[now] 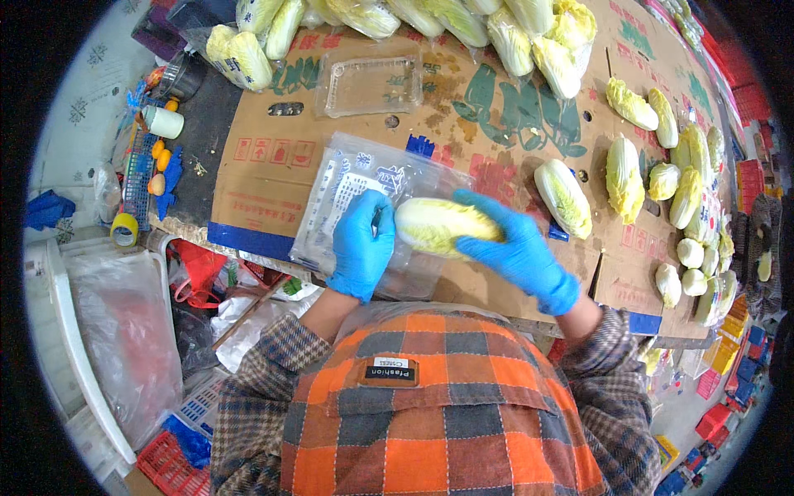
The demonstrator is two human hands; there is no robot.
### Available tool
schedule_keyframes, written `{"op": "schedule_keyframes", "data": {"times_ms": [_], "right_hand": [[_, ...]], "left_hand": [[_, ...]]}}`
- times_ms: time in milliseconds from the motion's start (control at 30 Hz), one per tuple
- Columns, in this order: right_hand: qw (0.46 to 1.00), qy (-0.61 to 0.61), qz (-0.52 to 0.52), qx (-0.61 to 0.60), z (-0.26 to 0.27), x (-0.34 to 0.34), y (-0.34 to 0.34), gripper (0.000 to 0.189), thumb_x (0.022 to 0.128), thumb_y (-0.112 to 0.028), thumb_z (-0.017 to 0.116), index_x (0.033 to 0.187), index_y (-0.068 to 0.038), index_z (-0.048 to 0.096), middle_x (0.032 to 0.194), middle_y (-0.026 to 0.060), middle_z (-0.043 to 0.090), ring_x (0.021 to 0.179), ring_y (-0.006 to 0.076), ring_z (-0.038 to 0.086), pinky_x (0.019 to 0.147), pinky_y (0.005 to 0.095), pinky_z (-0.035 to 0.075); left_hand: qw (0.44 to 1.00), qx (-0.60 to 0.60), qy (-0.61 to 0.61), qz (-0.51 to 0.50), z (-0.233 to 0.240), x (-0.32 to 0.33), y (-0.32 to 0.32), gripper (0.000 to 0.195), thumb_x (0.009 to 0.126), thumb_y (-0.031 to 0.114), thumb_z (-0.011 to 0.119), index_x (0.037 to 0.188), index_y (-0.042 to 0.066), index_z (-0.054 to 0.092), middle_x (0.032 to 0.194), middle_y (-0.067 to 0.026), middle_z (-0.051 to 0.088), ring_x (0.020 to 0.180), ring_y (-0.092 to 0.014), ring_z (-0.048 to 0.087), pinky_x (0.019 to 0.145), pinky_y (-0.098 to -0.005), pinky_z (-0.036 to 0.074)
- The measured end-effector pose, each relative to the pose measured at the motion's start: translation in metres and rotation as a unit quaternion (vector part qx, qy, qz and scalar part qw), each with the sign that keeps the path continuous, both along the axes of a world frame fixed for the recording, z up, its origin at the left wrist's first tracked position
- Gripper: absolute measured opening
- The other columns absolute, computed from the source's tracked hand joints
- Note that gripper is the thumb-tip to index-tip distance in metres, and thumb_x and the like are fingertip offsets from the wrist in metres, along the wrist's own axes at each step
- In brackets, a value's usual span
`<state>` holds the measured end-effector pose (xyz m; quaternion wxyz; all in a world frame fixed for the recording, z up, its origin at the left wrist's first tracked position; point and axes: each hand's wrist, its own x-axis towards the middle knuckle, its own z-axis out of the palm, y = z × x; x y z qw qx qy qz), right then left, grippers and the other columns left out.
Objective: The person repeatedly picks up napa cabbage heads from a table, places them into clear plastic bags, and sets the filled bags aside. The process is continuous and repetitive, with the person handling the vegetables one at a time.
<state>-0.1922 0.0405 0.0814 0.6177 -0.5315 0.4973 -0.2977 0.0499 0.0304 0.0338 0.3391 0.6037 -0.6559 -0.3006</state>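
Note:
My right hand (518,248), in a blue glove, grips the leafy end of a small napa cabbage (443,227). The cabbage lies level, with its pale base towards my left hand (365,242), also gloved in blue. My left hand's fingers are curled at the upper edge of a clear printed plastic bag (397,276); how firmly they hold it is partly hidden. Beneath both hands a stack of printed plastic bags (316,211) lies on the cardboard. Another unwrapped napa cabbage (563,198) lies to the right of my right hand.
Cardboard (267,186) covers the table. Bagged cabbages (459,22) are piled along its far side, near a clear plastic tray (370,80). More cabbages (625,180) lie at the right. A roll of yellow tape (124,230) and a blue basket (139,167) are at the left.

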Motion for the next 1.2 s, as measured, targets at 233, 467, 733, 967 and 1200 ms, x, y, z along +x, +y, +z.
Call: {"op": "schedule_keyframes", "data": {"times_ms": [233,467,733,967,1200], "right_hand": [[0.989,-0.140,-0.054,-0.005,-0.052,0.070,0.014,0.062,0.086,-0.017,0.074,0.139,0.000,0.046,0.125,0.0147,0.061,0.109,0.0215,0.062,0.093,0.0323,0.051],[0.809,-0.460,-0.072,0.359,-0.073,0.096,0.010,0.043,0.099,-0.018,0.056,0.137,-0.002,0.047,0.126,0.0079,0.058,0.112,0.0160,0.058,0.094,0.0310,0.052],[0.923,-0.361,0.102,0.092,-0.071,0.105,-0.030,0.065,0.087,-0.004,0.066,0.146,-0.005,0.041,0.139,0.0108,0.052,0.122,0.0186,0.052,0.106,0.0334,0.042],[0.940,-0.263,0.187,0.110,-0.057,0.091,-0.049,0.055,0.088,-0.005,0.065,0.140,-0.005,0.049,0.129,0.0061,0.058,0.115,0.0150,0.054,0.102,0.0301,0.044],[0.934,-0.291,0.195,0.072,-0.058,0.100,-0.050,0.060,0.087,-0.006,0.067,0.143,-0.005,0.045,0.131,0.0094,0.057,0.119,0.0179,0.053,0.103,0.0317,0.044]], "left_hand": [[0.980,-0.155,-0.116,-0.045,0.031,-0.004,0.016,0.012,0.088,0.009,0.060,0.100,0.005,0.059,0.088,-0.0157,0.057,0.074,-0.036,0.058,0.064,-0.0450,0.047],[0.976,-0.116,-0.165,-0.079,0.042,-0.011,0.030,0.011,0.087,0.007,0.061,0.098,0.005,0.060,0.083,-0.0144,0.056,0.072,-0.033,0.059,0.062,-0.0419,0.047],[0.974,-0.007,-0.040,-0.221,0.055,0.004,0.032,0.017,0.087,0.011,0.066,0.103,0.008,0.061,0.093,-0.0148,0.061,0.084,-0.033,0.062,0.071,-0.0396,0.048],[0.856,-0.253,-0.435,-0.122,0.106,0.056,-0.036,0.041,0.084,0.031,0.070,0.117,0.009,0.059,0.108,-0.0140,0.061,0.102,-0.033,0.057,0.106,-0.0529,0.030],[0.925,-0.148,-0.253,-0.241,0.087,0.047,-0.060,0.015,0.086,0.022,0.066,0.095,0.010,0.068,0.085,-0.0061,0.065,0.084,-0.027,0.059,0.091,-0.0414,0.039]]}}
